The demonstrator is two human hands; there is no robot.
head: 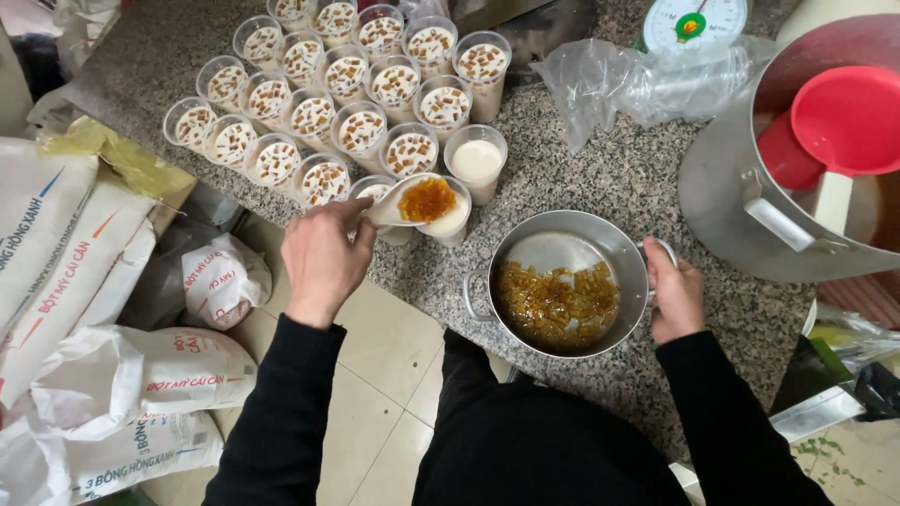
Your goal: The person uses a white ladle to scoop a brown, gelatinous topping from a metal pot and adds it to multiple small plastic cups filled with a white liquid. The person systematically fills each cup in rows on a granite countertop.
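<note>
The person's left hand [323,258] grips the handle of a white spoon-shaped scoop [405,202] heaped with amber jelly cubes [427,200], holding it over a clear plastic cup of creamy white liquid [452,217] at the near edge of the speckled granite counter [600,178]. The right hand [673,295] is closed around one side handle of the round steel pot [561,290], which sits on the counter in front of the body and keeps a layer of the same amber cubes [555,302] on its bottom.

To do this step well, the scoop probably wants a slow tilt right over the cup's mouth, so the cubes slide in without splashing or spilling onto the stone, and the portion should match the neighbours.

The jelly looks glossy, translucent and orange-brown, cut in small blocks that cling together in the scoop. Behind it stand rows of topped cups [347,89], each with brown pieces floating on white, and one plain white cup [476,161] still without topping.
</note>
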